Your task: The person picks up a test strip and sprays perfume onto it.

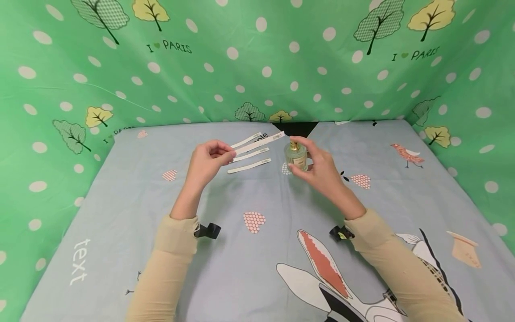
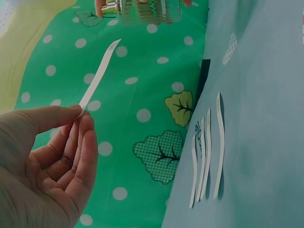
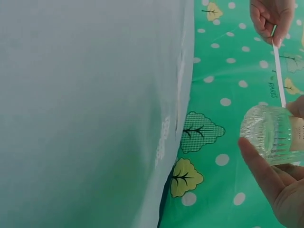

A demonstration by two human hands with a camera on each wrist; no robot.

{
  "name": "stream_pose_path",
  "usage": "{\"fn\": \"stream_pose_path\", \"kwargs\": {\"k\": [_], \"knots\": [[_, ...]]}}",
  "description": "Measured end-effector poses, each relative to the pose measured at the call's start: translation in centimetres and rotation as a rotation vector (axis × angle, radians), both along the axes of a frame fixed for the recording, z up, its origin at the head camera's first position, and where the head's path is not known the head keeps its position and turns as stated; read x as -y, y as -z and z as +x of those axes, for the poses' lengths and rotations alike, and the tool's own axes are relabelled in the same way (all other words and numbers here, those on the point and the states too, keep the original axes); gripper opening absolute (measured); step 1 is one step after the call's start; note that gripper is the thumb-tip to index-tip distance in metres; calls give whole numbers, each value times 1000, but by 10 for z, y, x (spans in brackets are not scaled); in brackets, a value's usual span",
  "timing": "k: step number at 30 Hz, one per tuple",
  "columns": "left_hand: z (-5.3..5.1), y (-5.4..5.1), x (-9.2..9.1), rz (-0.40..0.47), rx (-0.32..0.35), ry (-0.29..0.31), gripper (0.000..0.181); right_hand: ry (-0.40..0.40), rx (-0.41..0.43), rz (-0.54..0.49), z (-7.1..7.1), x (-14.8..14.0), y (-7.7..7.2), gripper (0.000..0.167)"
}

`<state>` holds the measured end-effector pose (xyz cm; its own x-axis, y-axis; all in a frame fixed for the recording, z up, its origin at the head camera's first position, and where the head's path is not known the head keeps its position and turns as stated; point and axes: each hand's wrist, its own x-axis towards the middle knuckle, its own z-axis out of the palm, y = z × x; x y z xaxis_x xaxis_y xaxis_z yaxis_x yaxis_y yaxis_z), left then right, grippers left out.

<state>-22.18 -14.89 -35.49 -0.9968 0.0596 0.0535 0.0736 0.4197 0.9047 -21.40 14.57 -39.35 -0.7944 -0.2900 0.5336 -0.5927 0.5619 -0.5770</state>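
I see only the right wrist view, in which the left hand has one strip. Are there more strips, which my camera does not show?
Observer: Yes, four more strips lie on the cloth.
Operator: I thank you. The edge of my picture cuts off the top of the bottle. Which colour does it have?
Observer: It is gold.
Operator: The free end of the held strip is also hidden from me. Does it touch the bottle?
Observer: No, the left wrist view shows a gap between them.
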Motion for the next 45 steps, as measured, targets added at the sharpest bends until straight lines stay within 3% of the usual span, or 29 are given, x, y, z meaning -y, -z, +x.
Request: {"fn": "stream_pose_path", "kwargs": {"k": [11, 45], "knots": [[-2, 1, 1, 0, 15, -5, 18, 32, 23, -43, 1, 0, 1, 68], [-2, 0, 29, 7, -16, -77, 22, 49, -8, -59, 1, -7, 0, 69]]}}
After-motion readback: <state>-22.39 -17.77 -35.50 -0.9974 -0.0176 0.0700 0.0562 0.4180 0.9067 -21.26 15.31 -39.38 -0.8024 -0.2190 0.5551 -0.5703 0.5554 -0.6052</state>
